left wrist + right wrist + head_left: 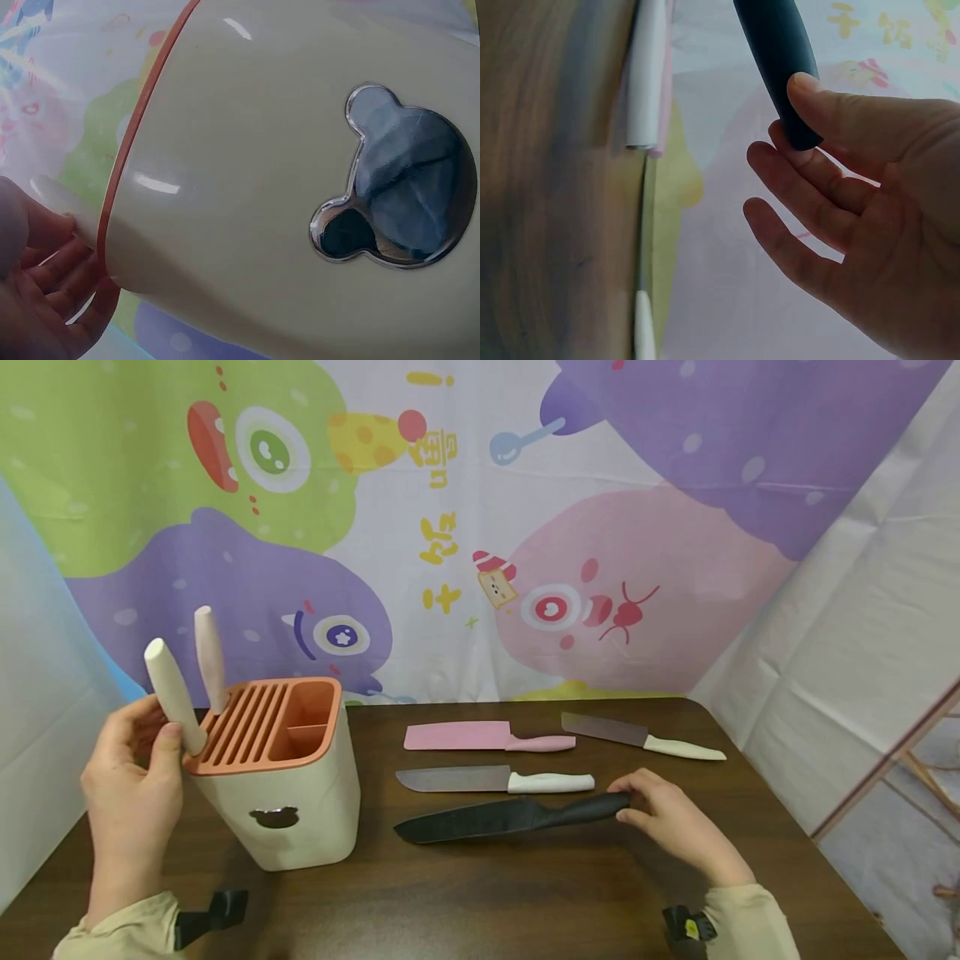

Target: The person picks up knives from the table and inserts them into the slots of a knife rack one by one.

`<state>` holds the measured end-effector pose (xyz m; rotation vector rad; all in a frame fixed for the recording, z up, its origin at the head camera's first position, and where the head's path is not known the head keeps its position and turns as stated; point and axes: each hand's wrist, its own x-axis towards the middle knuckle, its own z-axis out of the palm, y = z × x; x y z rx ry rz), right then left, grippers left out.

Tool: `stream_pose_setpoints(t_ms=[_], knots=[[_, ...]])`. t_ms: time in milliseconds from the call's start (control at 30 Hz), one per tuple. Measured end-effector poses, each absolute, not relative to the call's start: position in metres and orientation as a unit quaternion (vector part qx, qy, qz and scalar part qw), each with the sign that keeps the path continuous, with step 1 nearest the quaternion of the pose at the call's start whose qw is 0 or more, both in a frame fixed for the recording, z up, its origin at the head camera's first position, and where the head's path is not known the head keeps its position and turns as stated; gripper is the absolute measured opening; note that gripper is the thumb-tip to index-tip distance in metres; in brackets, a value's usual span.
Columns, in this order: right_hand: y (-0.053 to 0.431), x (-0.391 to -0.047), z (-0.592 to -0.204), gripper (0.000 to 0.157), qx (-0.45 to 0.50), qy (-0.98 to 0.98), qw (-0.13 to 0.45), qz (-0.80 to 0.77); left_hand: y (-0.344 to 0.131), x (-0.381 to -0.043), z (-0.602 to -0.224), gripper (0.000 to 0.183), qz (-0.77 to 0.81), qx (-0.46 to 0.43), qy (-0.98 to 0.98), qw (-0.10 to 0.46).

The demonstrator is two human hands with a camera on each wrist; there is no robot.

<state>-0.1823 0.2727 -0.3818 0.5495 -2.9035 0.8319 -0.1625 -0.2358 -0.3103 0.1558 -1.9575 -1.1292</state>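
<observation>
At the left stands a cream knife block (311, 814) with an orange slotted top and a shiny bear-head badge (412, 180). A knife with a cream handle (174, 693) stands in its left slot, and a pale pink handle (209, 652) rises behind it. My left hand (135, 785) pinches the lower part of the cream handle, fingers right at the block's rim. My right hand (667, 818) pinches the handle end of a black knife (480, 820), thumb on one side; its other fingers (795, 247) are spread loosely. The black blade points left, over the table.
Behind the black knife lie a white-handled knife (551, 782), a pink cleaver (457, 736) and a small cream-handled knife (682, 747). They rest on a dark wooden table (480, 902). A cartoon-printed curtain (450, 652) hangs along its back edge.
</observation>
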Motion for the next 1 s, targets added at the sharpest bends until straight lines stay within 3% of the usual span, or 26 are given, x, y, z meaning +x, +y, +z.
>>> stream_pose_setpoints(t_ms=[400, 1000], knots=[[0.264, -0.176, -0.362, 0.024, 0.203, -0.937, 0.061, 0.277, -0.234, -0.162, -0.312, 0.03, -0.495, 0.074, -0.758, 0.419], [0.248, -0.171, -0.337, 0.024, 0.248, -0.903, 0.052, 0.348, -0.231, -0.163, -0.327, 0.028, -0.534, 0.096, -0.727, 0.421]])
